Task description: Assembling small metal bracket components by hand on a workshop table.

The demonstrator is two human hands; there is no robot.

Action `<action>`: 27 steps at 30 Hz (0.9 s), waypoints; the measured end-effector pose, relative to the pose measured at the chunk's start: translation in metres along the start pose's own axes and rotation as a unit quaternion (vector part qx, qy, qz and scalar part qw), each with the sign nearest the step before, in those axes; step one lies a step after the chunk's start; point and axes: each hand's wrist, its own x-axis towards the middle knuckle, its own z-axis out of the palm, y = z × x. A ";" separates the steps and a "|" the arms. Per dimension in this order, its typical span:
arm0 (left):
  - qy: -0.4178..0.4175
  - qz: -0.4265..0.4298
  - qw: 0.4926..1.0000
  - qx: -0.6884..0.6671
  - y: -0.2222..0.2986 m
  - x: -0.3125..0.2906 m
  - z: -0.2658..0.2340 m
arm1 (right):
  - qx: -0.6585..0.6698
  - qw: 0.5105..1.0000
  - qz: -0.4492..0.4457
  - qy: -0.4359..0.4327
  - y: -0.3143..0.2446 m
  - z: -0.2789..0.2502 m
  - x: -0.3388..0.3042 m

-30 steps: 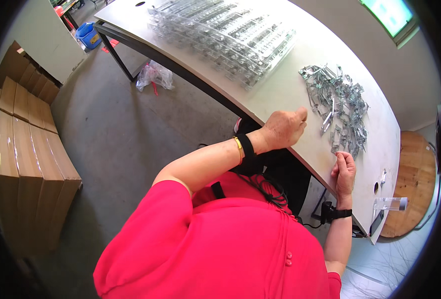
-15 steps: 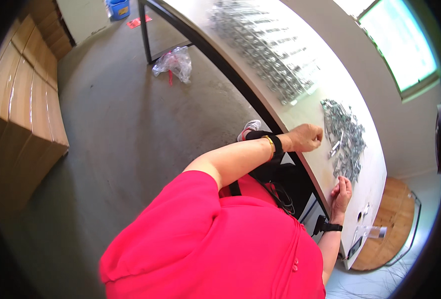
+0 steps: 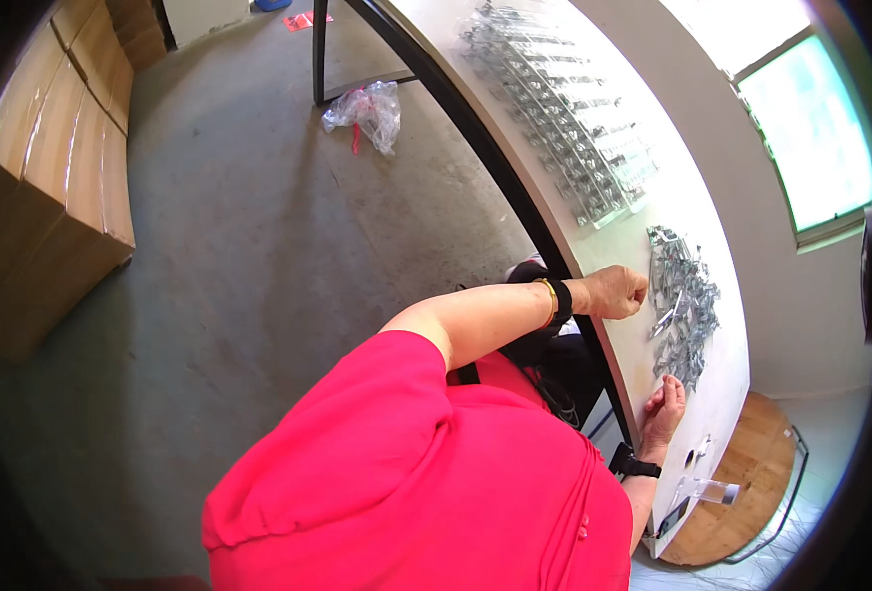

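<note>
A pile of small, flat, silvery metal pieces (image 3: 690, 310) lies on the white table (image 3: 608, 340). My left hand (image 3: 615, 293), with a yellow bracelet and a black band at its wrist, is at the pile's left side, fingers curled closed. Nearer to me, my right hand (image 3: 664, 409) has its thumb and fingers pressed together by the near end of the pile. What either hand holds, if anything, is too small or hidden. Farther along the table stand clear racks (image 3: 554, 113) with rows of small shiny metal parts.
A clear cup (image 3: 716, 491) and a dark phone-like object (image 3: 672, 517) are at the table's near end, beside a round wooden top (image 3: 751, 483). Stacked cardboard boxes (image 3: 76, 163) stand at left. A plastic bag (image 3: 369, 113) lies on the floor near the table leg.
The view has shifted, so the table and racks sit lower in the picture. Both hands stay closed beside the pile, with little movement relative to it.
</note>
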 end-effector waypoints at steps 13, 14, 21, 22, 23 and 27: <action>-0.012 0.014 1.000 0.015 0.009 -0.010 -0.007 | 0.017 1.000 -0.014 0.011 0.003 0.002 -0.025; -0.032 0.013 0.999 0.015 0.010 -0.011 -0.008 | 0.014 1.000 -0.014 0.013 0.002 0.003 -0.027; -0.034 -0.052 0.998 0.002 0.018 -0.013 -0.009 | 0.017 1.000 -0.009 -0.001 -0.002 0.007 -0.029; -0.026 -0.046 0.998 0.017 0.018 -0.013 -0.008 | 0.025 1.000 -0.008 0.000 -0.002 0.007 -0.028; -0.018 -0.040 0.999 0.032 0.018 -0.012 -0.008 | 0.029 1.000 -0.005 0.007 -0.003 0.007 -0.026; -0.021 -0.050 0.998 0.042 0.017 -0.013 -0.009 | 0.046 0.999 -0.003 0.003 -0.004 0.006 -0.026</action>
